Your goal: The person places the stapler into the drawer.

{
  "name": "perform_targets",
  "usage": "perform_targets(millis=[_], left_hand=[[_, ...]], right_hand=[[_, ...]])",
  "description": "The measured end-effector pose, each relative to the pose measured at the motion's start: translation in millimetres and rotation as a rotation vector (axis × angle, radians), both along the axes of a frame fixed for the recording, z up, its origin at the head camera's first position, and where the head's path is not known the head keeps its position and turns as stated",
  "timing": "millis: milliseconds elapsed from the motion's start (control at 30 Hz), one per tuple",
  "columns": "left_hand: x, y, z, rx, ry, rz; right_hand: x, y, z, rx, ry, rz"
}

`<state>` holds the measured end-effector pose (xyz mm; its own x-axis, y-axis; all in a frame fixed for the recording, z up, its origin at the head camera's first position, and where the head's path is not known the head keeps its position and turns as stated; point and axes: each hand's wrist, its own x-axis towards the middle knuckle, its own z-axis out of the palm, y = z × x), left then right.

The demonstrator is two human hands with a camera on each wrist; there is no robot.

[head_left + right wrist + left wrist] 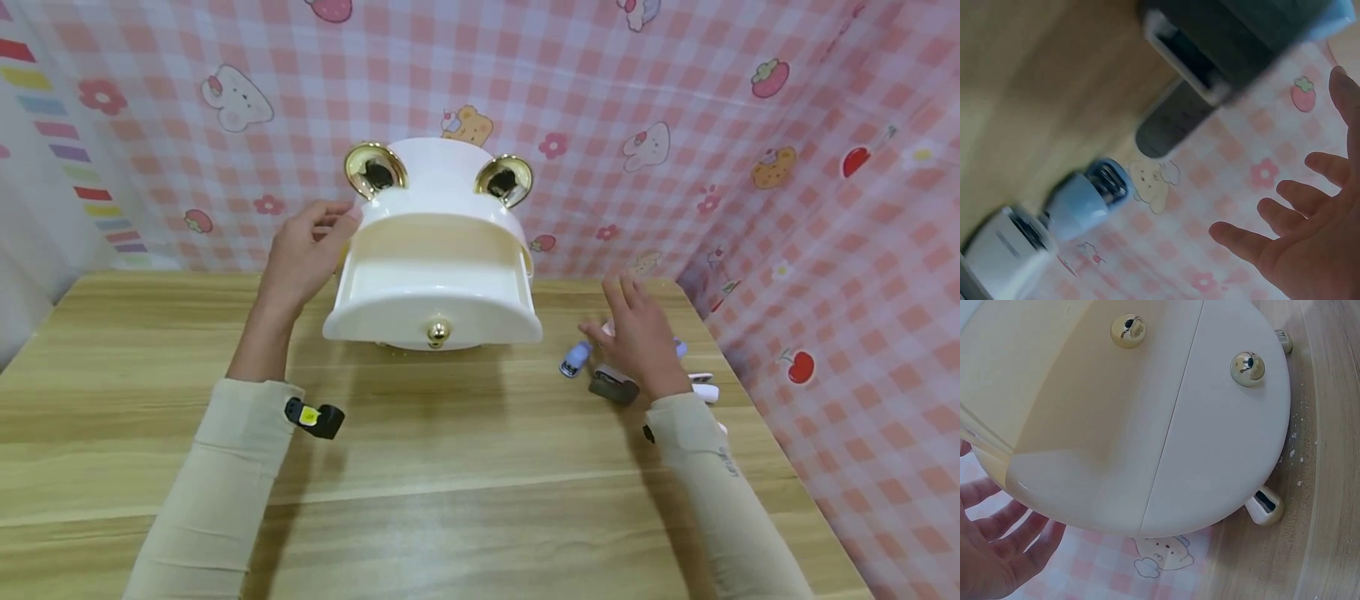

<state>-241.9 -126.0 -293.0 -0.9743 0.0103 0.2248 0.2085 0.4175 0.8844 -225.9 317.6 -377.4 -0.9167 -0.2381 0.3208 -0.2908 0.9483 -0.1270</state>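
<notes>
A white frog-shaped box [442,179] with golden eyes stands at the back of the table, its upper drawer [420,312] pulled out. A golden knob [1129,331] sits on the drawer front. My left hand [303,250] rests against the box's left side below one eye; its fingers [1016,537] look relaxed and spread along the curved side. My right hand [637,337] hovers with spread fingers over small staplers, holding nothing. Nearest are a black stapler [1241,44], a small blue stapler [1085,206] and a white stapler [1007,250].
Another blue item [576,358] lies left of the black stapler, and a purple item [680,347] is partly hidden by my right hand. Checked pink cloth [300,108] hangs behind the wooden table [420,517] and along its right side.
</notes>
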Motion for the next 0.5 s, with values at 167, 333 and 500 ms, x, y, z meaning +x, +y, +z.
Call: perform_targets(millis=[167,333,500], left_hand=[[0.3,-1.0,-1.1,0.010,-0.005,-0.001],[-0.2,-1.3,-2.7,0.013,0.000,-0.005],[-1.0,-0.8,-2.8,0.008,0.010,-0.009]], right_hand=[[0.1,2,-6.7,-0.001,-0.080,-0.033],[0.8,8,-10.5,0.022,-0.135,-0.062],[2.2,13,-13.6,0.028,-0.198,-0.099]])
